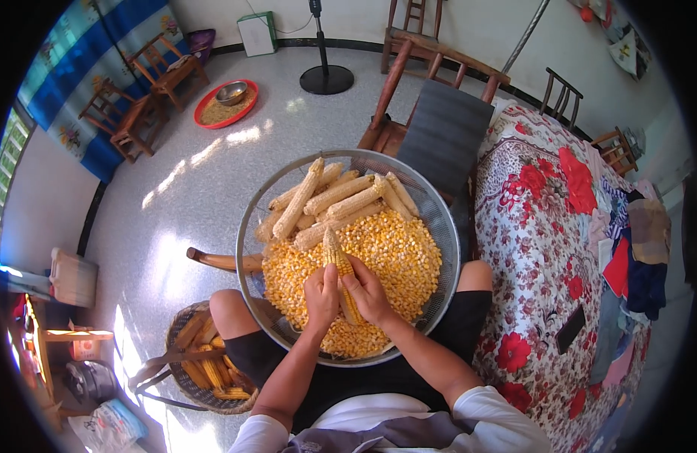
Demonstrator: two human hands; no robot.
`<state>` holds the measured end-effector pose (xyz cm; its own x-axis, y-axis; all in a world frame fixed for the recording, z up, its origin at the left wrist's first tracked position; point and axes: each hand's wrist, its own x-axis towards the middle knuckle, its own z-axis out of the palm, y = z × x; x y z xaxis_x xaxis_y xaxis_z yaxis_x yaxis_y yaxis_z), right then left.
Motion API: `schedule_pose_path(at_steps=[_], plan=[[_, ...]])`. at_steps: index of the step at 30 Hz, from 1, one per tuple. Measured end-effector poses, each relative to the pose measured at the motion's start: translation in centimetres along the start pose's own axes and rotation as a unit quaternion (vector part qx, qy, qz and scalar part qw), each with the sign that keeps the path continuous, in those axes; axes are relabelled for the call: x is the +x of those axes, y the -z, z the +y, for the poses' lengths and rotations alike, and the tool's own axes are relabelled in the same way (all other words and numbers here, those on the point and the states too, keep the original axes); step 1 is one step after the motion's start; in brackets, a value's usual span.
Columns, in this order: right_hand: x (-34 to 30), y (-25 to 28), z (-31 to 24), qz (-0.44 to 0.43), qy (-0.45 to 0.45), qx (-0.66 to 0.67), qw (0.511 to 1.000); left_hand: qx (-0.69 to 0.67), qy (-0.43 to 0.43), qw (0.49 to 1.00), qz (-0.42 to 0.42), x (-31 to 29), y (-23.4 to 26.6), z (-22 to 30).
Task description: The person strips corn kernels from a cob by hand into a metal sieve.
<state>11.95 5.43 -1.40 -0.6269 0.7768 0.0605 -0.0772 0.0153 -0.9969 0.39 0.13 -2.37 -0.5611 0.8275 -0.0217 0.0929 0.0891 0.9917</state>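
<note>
Between my hands is a corn cob (334, 253), partly stripped, its upper end pale and some yellow kernels still on it. My left hand (322, 296) grips it from the left with the thumb on the kernels. From the right, my right hand (366, 291) closes around it, thumb pressed on the cob. Both hands are over a wide metal mesh basket (452, 253) resting about my lap. Loose yellow kernels (401, 257) fill much of it. Several bare cobs (341, 194) are piled at its far side.
At my lower left stands a woven basket (175, 377) of unshelled corn. A wooden chair with a grey cloth (446, 128) is beyond the mesh basket. The bed with a floral cover (514, 302) is on my right. Farther off are a red tray (246, 113) and a black stand base (326, 79).
</note>
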Motion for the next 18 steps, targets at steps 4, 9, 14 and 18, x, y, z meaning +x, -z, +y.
schedule_pose_path(at_steps=[4,9,14,18], plan=[[0.0,-0.3,-0.2,-0.003,0.001,0.017,1.000,-0.012,0.010,1.000,-0.004,0.3,0.0,0.6],[0.2,-0.3,0.2,0.006,0.008,0.010,1.000,0.028,-0.038,0.999,0.001,0.2,0.0,1.1],[0.2,-0.2,0.6,0.011,0.007,0.025,1.000,0.060,-0.054,0.997,0.009,0.2,-0.1,0.5],[0.2,0.0,0.5,0.017,0.002,0.049,0.999,0.006,0.013,1.000,0.019,0.0,-0.2,-0.1]])
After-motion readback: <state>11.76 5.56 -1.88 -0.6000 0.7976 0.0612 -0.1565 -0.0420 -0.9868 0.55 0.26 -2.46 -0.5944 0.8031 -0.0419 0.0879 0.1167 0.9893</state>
